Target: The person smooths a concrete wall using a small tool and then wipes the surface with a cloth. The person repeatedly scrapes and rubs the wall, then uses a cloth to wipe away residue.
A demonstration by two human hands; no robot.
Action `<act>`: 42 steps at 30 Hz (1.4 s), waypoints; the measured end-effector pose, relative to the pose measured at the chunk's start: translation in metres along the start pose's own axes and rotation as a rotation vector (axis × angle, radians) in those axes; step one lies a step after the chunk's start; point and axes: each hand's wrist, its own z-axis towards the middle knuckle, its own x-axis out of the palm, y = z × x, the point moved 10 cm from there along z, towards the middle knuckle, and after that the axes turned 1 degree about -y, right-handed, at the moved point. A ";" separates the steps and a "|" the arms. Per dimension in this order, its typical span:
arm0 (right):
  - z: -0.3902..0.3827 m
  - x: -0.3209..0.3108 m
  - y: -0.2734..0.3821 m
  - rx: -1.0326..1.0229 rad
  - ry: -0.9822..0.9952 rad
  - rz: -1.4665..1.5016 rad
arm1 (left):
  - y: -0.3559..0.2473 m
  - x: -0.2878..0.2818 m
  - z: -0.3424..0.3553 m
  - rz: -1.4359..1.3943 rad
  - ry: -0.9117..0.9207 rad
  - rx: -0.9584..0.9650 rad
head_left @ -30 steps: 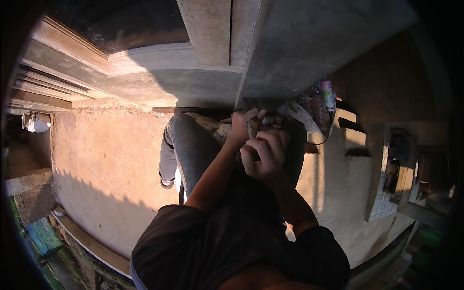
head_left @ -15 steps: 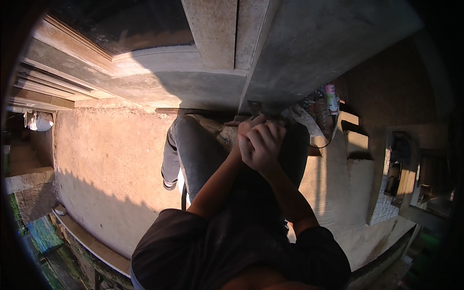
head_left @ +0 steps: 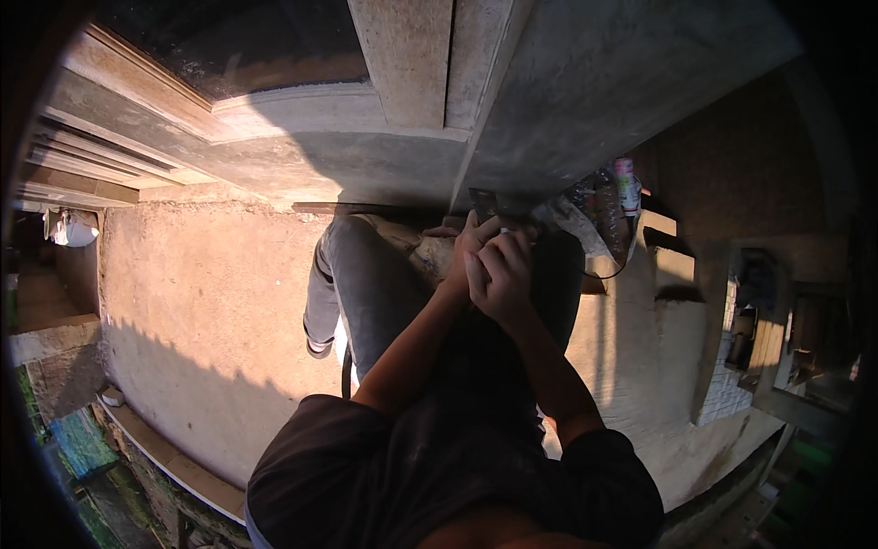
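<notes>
My left hand (head_left: 465,255) and my right hand (head_left: 503,279) are close together between my bent knees, in shadow near the foot of the wall. The fingers of both are curled inward; what they grip, if anything, is too dark and too covered to make out. A small pale spot shows at the right fingertips. Just beyond the left fingers, a dark flat piece (head_left: 483,200) stands against the wall; whether the hand touches it I cannot tell. Beside my left wrist lies a pale, crumpled, cloth-like thing (head_left: 428,257).
A grey wall (head_left: 585,101) and a wooden door frame (head_left: 402,64) rise ahead. To the right stand a white and pink bottle (head_left: 627,188), clear plastic (head_left: 604,209) and a thin dark cord (head_left: 611,274). Concrete steps (head_left: 675,265) lie farther right. Sunlit floor (head_left: 201,293) spreads leftward.
My right hand, earlier lying over the left one, has shifted slightly and its fingers have drawn apart from it. More of the left fingers and the dark flat piece now shows.
</notes>
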 end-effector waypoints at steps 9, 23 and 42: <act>0.009 -0.009 0.016 -0.015 -0.023 0.015 | 0.016 0.011 -0.004 0.071 0.206 0.116; 0.022 -0.068 0.078 -0.080 -0.078 -0.166 | 0.012 0.006 -0.004 0.109 0.150 0.160; 0.005 -0.026 0.027 -0.032 -0.065 -0.178 | 0.028 0.009 -0.006 -0.086 0.147 0.021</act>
